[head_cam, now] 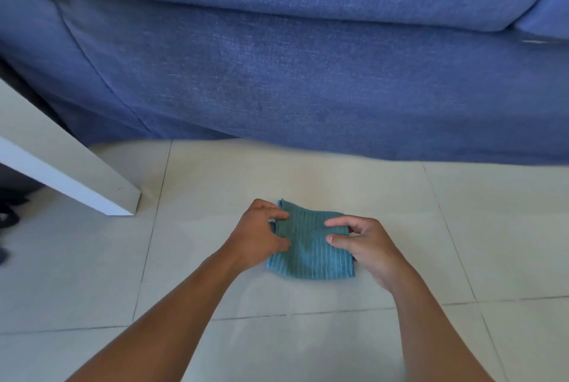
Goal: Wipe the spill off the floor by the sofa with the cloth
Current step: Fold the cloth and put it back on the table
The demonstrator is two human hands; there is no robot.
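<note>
Pinching folded cloth, left hand, right hand, spill unseen

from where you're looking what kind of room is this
Most likely a home living room: a blue fabric sofa fills the background, the floor is pale tile, and a white table leg stands at the left.

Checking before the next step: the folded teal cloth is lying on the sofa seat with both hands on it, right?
Not quite. The head view shows the folded teal cloth lying on the tiled floor in front of the sofa, not on its seat. The left hand and right hand are both on it.
</note>
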